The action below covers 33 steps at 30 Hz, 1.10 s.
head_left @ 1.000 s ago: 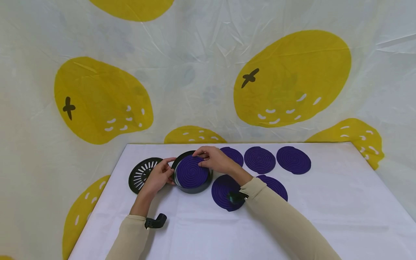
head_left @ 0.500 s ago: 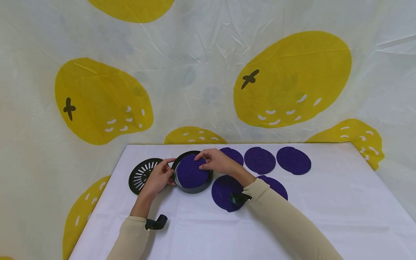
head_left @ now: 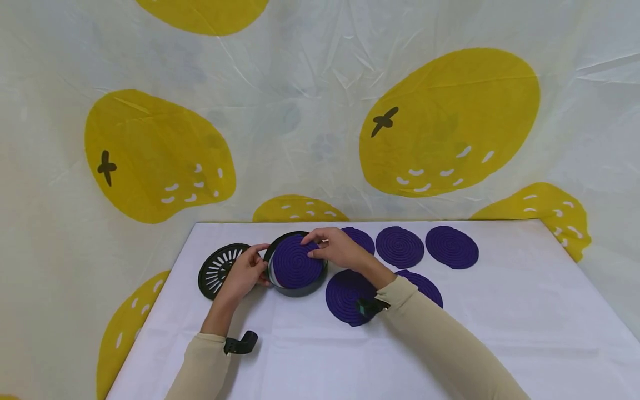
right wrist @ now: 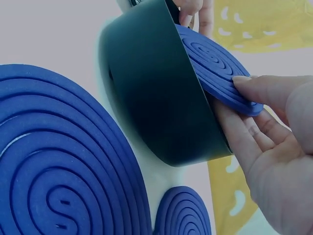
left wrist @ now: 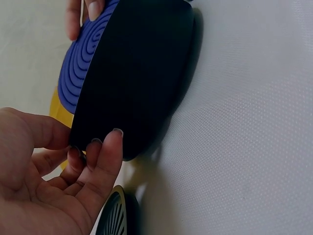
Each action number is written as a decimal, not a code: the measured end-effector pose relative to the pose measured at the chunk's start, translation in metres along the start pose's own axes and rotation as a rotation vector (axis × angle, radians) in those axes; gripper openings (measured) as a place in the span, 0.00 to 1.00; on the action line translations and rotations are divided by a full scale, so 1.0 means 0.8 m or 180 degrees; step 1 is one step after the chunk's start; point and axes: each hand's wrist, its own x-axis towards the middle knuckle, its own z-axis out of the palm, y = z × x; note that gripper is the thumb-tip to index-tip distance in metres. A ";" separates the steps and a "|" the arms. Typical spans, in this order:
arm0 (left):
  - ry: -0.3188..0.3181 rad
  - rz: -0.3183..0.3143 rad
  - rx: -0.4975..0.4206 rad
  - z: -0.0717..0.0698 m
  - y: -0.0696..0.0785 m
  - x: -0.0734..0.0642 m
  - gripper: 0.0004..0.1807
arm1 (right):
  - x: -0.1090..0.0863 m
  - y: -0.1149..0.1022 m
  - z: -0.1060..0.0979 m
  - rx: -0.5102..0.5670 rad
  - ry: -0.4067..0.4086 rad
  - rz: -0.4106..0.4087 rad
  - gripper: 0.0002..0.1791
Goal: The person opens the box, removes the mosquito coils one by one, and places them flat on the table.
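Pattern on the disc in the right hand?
The disc has a grooved spiral; best seen in the right wrist view.

2 sleeved arms reach forward, fingers bent.

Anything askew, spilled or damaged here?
Only the purple coil in the right hand: it's tilted, partly sticking out of the dark tin, not lying flat like the other coils. It's held, so probably just mid-handling. No spill or damage visible.
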 end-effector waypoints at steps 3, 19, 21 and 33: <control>-0.0009 0.0004 -0.0028 0.000 0.000 0.000 0.27 | -0.002 -0.001 -0.001 0.0114 -0.0024 0.0035 0.17; -0.0109 0.0068 -0.0069 -0.003 0.006 -0.003 0.28 | -0.010 -0.015 -0.012 0.0217 0.0128 0.0108 0.20; -0.0113 0.0056 -0.0080 -0.003 0.006 -0.002 0.29 | -0.012 -0.015 -0.013 0.0229 0.0138 0.0115 0.20; -0.0115 0.0056 -0.0154 -0.001 0.000 -0.001 0.28 | -0.031 -0.022 -0.026 0.0288 0.0188 0.0091 0.22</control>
